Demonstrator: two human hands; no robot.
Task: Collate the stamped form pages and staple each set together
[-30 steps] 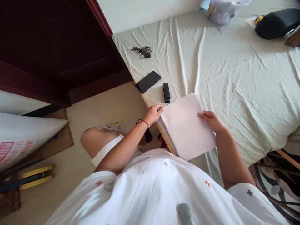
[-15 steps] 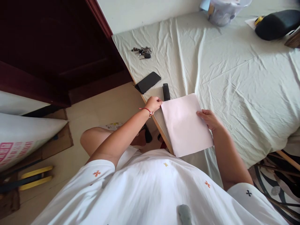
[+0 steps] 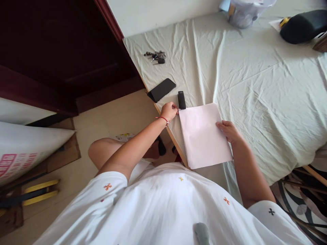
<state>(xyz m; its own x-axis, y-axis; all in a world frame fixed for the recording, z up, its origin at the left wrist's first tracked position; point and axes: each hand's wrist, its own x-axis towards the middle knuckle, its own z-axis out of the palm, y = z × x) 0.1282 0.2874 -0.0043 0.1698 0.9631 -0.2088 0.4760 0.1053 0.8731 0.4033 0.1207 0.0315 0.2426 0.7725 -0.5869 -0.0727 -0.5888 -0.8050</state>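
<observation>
A pale pink stack of paper (image 3: 203, 136) lies on the sheet-covered table (image 3: 255, 85) near its front edge. My right hand (image 3: 229, 131) rests on the stack's right edge, fingers pressing it. My left hand (image 3: 169, 110) is at the stack's top left corner, fingers curled and touching the lower end of a small black stapler (image 3: 181, 100). Whether the left hand grips the stapler is unclear.
A black phone (image 3: 161, 90) lies left of the stapler at the table edge, a bunch of keys (image 3: 155, 56) farther back. A plastic tub (image 3: 245, 12) and a black pouch (image 3: 302, 25) sit at the far right. A dark wooden door (image 3: 51, 51) stands left.
The paper has been laid flat and squared on the table. My left hand moved up from the paper's corner to the stapler's end. My right hand stayed on the right edge.
</observation>
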